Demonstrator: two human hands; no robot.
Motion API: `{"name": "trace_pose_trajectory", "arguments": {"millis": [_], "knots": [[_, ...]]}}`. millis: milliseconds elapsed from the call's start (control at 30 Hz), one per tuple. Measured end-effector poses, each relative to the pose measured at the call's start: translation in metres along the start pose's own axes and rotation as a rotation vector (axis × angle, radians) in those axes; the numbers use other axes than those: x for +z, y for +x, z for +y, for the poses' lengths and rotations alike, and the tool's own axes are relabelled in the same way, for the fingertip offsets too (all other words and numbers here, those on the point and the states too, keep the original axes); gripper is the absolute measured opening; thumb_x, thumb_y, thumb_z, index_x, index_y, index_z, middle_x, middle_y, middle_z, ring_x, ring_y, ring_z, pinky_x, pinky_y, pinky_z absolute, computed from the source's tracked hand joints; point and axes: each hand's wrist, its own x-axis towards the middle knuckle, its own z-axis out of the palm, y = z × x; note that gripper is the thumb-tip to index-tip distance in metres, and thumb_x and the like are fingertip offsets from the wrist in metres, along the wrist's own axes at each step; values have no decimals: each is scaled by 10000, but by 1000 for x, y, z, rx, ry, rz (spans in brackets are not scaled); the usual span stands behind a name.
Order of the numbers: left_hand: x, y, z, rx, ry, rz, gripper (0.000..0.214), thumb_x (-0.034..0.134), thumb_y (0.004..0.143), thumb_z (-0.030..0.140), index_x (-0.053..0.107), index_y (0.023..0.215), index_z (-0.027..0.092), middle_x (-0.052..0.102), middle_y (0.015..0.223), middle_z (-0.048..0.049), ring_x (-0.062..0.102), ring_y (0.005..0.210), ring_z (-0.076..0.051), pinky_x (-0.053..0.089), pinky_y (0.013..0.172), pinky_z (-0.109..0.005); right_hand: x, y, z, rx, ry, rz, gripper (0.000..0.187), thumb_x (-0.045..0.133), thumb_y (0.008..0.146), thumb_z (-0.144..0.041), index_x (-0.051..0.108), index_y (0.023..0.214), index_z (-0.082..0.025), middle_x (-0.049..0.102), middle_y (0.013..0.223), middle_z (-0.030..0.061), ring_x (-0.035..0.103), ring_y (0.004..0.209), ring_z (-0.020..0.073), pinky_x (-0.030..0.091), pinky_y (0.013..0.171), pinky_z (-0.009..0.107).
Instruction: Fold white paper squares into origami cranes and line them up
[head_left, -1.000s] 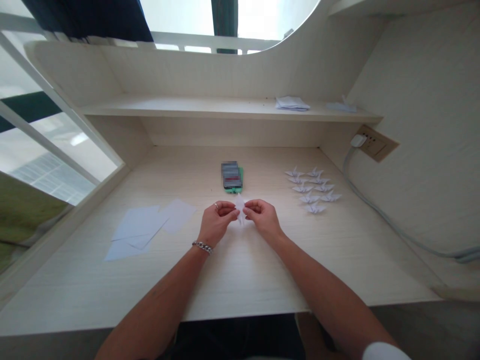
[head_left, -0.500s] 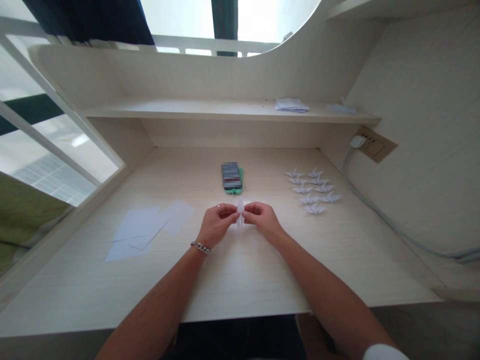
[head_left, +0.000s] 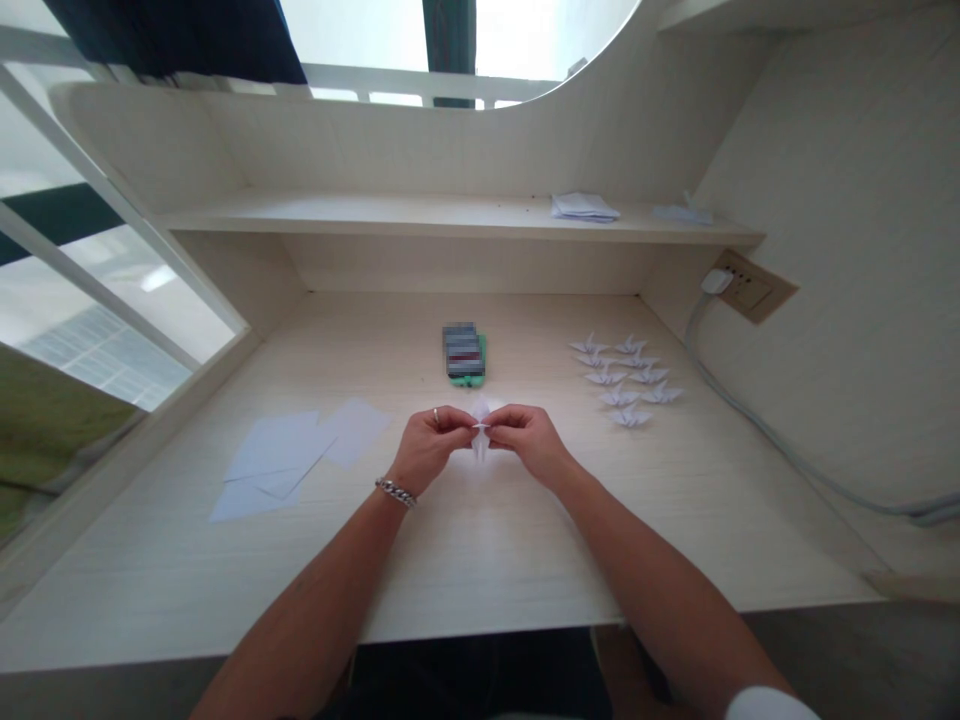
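A small piece of folded white paper [head_left: 481, 446] is pinched between my two hands, just above the desk. My left hand [head_left: 435, 441], with a ring and a chain bracelet at the wrist, grips its left side between thumb and fingers. On the other side, my right hand [head_left: 526, 438] pinches it the same way. The fingertips hide part of the folds. Beyond my hands lies a phone-like device [head_left: 463, 352] with a green edge, its screen blurred out.
Several folded paper cranes [head_left: 621, 375] stand in rows at the right. Flat white sheets [head_left: 274, 447] overlap at the left. A shelf [head_left: 375, 218] spans the back, holding folded paper [head_left: 583, 207]. A cable [head_left: 765, 432] runs from the wall socket [head_left: 752, 287] along the desk's right edge.
My fingers have shifted slightly on the folded paper, and a small thin part of it now shows crosswise between my fingertips. Both hands stay in the same place.
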Motion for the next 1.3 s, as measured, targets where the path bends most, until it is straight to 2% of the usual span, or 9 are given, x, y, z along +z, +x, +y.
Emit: {"name": "trace_pose_trajectory", "arguments": {"millis": [167,467,700,833,900,1067,1167,1233,1300], "knots": [[-1,-1,3,30,121,6,98,723,581,152,742,677,154,705,613,-17,622,573,-132,522,595,-246,-1,1,-1,35,-30,-2,196,761,580,-292,702,695,-144,687,654,18,644,617,150,559,650,312],[-2,1,-7,-42,61,-38,185,760,631,269,727,744,125,715,694,-45,642,630,-141,544,653,-281,-9,5,11,-170,-308,12,133,703,648,-223,660,757,-159,676,696,13,642,631,155,543,635,300],[-3,4,-11,-11,78,-33,200,760,628,265,701,756,124,709,702,-40,638,621,-133,533,625,-268,-7,7,11,-157,-272,27,169,722,621,-235,618,732,-162,643,656,-6,618,591,138,523,588,278],[-1,4,-11,45,55,23,238,780,588,215,652,768,127,691,698,-24,644,636,-131,530,635,-256,-3,9,11,-139,-175,46,255,765,546,-236,546,663,-179,580,584,-47,561,521,115,492,532,259],[1,4,-11,96,64,73,263,786,581,208,623,774,135,682,710,-15,649,654,-130,531,644,-249,-1,9,12,-168,-191,69,262,766,563,-269,536,658,-186,572,584,-45,557,530,121,492,541,267],[3,1,-15,221,238,255,241,748,664,264,596,818,158,672,702,-7,654,642,-136,523,604,-236,4,1,13,-386,-581,236,129,682,727,-311,686,766,-188,683,797,43,621,718,174,497,679,305],[5,-2,-18,286,368,271,171,712,717,292,630,795,164,689,707,-21,661,642,-147,532,624,-254,5,1,15,-351,-587,135,208,624,796,-360,729,846,-188,719,840,57,644,759,186,499,715,307],[6,-3,-20,316,418,227,130,690,743,288,662,787,169,709,743,-34,672,680,-157,540,678,-274,3,4,18,-294,-501,53,260,637,784,-398,729,877,-174,726,830,57,651,751,188,502,703,300],[7,-3,-21,316,387,173,129,674,758,282,681,822,170,725,803,-51,685,742,-169,544,736,-294,0,10,22,-253,-421,39,294,672,744,-420,723,866,-157,721,797,57,646,714,182,501,679,292]]}}
